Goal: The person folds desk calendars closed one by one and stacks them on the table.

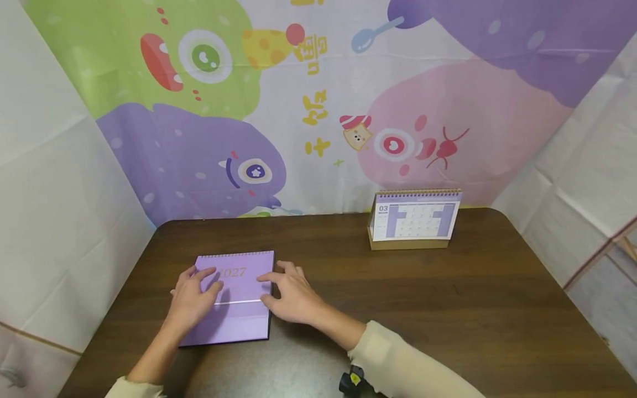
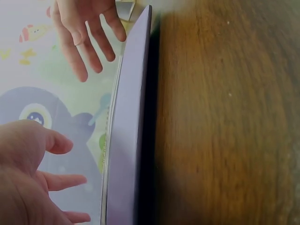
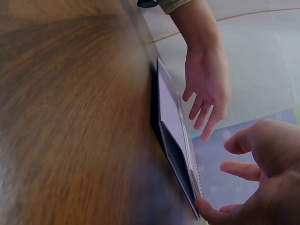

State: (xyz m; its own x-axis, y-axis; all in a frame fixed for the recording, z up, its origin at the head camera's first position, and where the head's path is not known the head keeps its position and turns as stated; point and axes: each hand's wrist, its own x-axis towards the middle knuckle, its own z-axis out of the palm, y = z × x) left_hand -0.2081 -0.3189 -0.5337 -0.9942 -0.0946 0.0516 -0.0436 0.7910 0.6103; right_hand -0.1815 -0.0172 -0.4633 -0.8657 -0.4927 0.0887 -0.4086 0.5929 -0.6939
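A purple spiral-bound desk calendar (image 1: 244,323) marked 2027 lies almost flat on the table, a crease running across its middle. My left hand (image 1: 191,296) hovers over its left side, fingers spread and loosely bent. At the right edge is my right hand (image 1: 293,293), thumb and forefinger reaching over the cover. Seen from the right wrist, the calendar (image 3: 171,108) has a folded base with a dark gap inside, and one fingertip of my right hand (image 3: 267,173) is at its spiral-side corner; whether it touches, I cannot tell. Neither hand grips anything.
A second desk calendar (image 1: 415,221), showing 03, stands upright at the back right of the brown wooden table (image 1: 448,309). Behind the table hangs a cartoon-printed cloth (image 1: 318,182). White sheets (image 1: 59,166) enclose the sides. A small black device (image 1: 352,380) is beside the right sleeve.
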